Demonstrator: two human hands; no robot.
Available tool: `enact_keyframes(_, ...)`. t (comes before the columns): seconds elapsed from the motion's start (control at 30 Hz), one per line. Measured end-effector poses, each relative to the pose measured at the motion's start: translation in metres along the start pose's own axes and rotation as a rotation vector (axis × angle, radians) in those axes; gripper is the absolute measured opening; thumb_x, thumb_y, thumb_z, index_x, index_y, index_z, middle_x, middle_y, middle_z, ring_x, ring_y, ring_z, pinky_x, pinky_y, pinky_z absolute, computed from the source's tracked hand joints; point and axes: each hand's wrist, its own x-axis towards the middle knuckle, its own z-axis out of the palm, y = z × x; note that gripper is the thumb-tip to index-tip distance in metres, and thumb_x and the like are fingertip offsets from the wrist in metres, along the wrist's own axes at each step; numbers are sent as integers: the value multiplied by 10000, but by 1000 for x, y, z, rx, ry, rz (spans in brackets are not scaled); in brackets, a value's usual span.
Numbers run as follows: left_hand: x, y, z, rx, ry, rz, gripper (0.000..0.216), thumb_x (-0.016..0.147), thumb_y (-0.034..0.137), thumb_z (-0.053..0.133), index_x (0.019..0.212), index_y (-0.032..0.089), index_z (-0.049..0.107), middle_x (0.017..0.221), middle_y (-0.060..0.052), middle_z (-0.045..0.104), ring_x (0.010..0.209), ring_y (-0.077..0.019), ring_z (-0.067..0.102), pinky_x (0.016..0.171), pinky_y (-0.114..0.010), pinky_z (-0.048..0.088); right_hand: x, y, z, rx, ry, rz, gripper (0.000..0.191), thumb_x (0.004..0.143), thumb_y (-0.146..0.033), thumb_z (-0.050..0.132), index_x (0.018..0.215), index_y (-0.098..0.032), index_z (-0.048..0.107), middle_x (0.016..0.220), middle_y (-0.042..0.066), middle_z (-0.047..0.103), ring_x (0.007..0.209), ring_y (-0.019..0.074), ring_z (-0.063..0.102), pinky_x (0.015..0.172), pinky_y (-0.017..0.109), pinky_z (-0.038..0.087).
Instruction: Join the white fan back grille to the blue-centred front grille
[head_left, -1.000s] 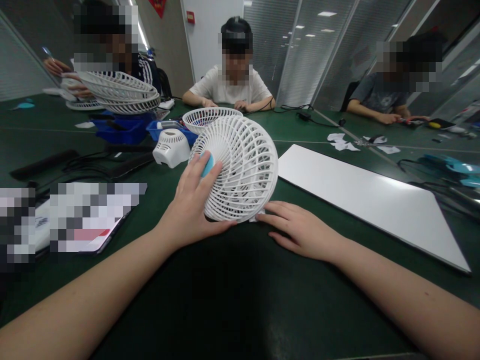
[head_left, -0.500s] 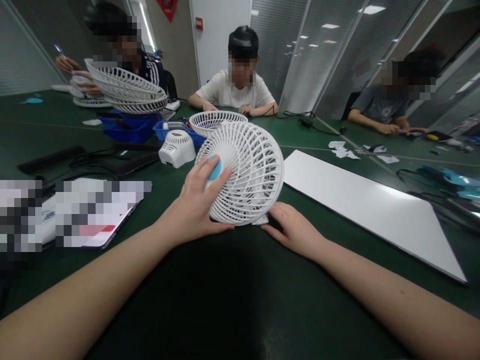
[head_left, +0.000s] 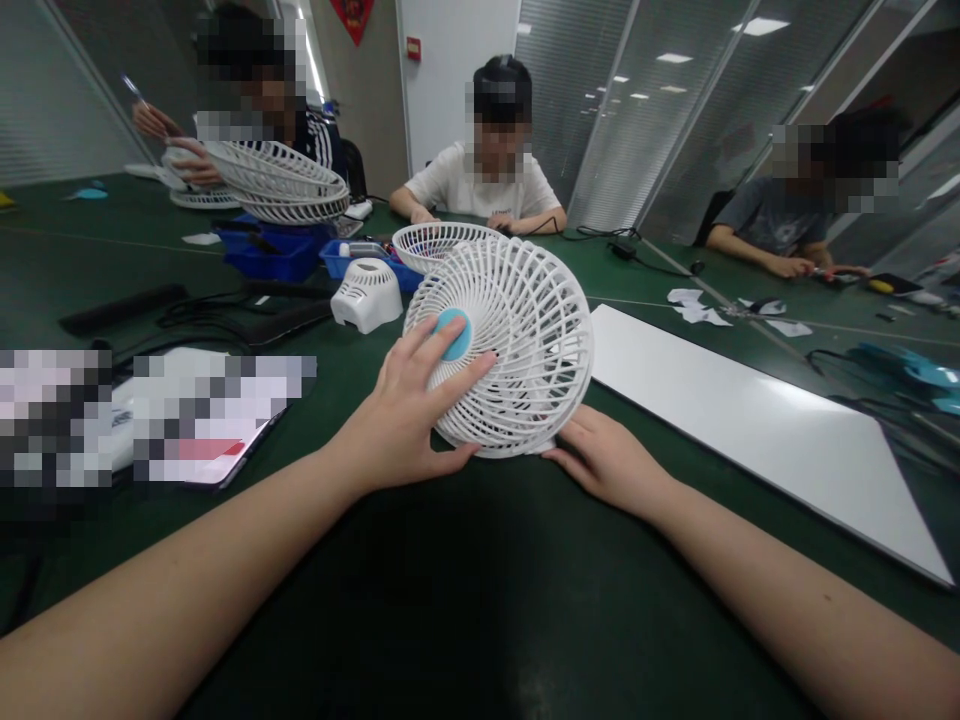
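Observation:
A white fan with a round, swirl-ribbed grille and a light blue centre cap stands tilted in front of me, its grille facing up and toward me. My left hand lies over the grille's left side, fingers across the blue cap and ribs, thumb along the lower rim. At the lower right edge, my right hand grips the fan from behind, with its fingertips hidden by the grille. Behind the fan are another white grille and a white vented housing.
Blue bins with stacked grilles stand at the back left. A white panel lies to the right, and a phone to the left. Black cables and paper scraps are on the green table. Several people sit around it.
The fan has turned slightly, showing more of its grille and blue cap. Both hands have moved a little with it. The whole view has shifted slightly.

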Motion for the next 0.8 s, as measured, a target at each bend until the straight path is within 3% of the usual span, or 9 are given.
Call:
enact_keyframes(0.23,1,10,4,73,10,105,859,825,450,749,1540,356,284,1630,-151,277,1520,-452,184,1173,-730,123,-1,2,2,-9,-6,-7,293,985,-298,527,1243,-181,601,1295,160,652,1238,297,604,1019,504,543)
enact_keyframes(0.47,2,11,4,90,52,153,725,853,374,736,1490,380,390,1630,-129,262,1505,-461,213,1151,-745,187,-1,3,2,1,-2,-13,345,984,-301,530,1306,-182,574,1375,166,612,1285,302,579,1048,515,528)
enact_keyframes(0.8,2,12,5,37,66,140,652,840,328,744,1411,273,434,1561,-162,354,1510,-433,225,1181,-719,167,-2,4,2,1,-7,-8,347,986,-315,536,1299,-170,571,1341,164,633,1220,297,611,1013,507,545)
